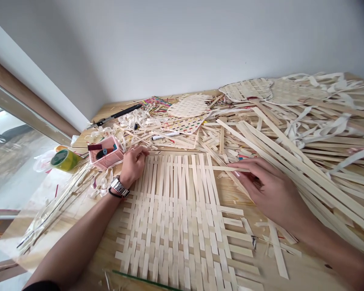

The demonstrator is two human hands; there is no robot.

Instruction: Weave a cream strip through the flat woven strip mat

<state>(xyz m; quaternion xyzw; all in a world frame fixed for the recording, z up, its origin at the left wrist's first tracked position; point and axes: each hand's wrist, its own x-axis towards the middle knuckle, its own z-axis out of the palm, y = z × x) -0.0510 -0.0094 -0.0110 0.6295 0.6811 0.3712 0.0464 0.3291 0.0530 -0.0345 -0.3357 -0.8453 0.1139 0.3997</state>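
A woven mat (pixel 172 218) of pale flat strips, probably bamboo or wood, lies before me. Its lower part is closely interlaced; the upper ends of its lengthwise strips are looser. My right hand (pixel 269 186) pinches the right end of a pale crosswise strip (pixel 220 168), which runs into the mat's upper part. At the top left corner, my left hand (pixel 134 163) rests with curled fingers against the mat's edge. Whatever those fingers grip is hidden. A green edge (pixel 145 281) shows at the mat's near end.
Left of the mat stand a pink box (pixel 109 152) with small items and a roll of yellow-green tape (pixel 63 160). Behind are a marker (pixel 165 136), a black long-handled tool (pixel 118 114), and round woven pieces (pixel 189 106). Long loose strips (pixel 279 155) pile up on the right.
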